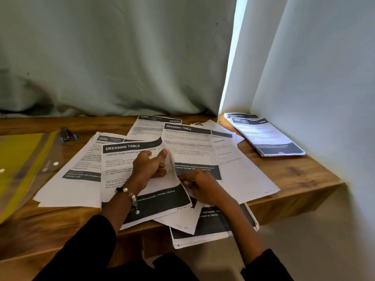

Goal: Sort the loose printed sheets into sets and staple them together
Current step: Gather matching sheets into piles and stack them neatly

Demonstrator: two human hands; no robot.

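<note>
folder: yellow folder (19, 159) far left of my hands, contents unclear
sheet: my left hand (149, 165) grips the Lipstick sheet (129, 159), long axis running away from me
right hand: my right hand (199, 184), fingers curled, pinches a sheet edge

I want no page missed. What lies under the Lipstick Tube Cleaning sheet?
Under the Lipstick Tube Cleaning sheet, held by the left hand, lie a sheet numbered 2652 and more sheets at the desk edge. Their covered parts cannot be read.

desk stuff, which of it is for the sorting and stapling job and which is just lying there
For the job:
loose printed sheets
stapler
sorted stack by the wall
left hand gripping a sheet
right hand on the pile

Just lying about:
yellow plastic folder
grey curtain
</note>
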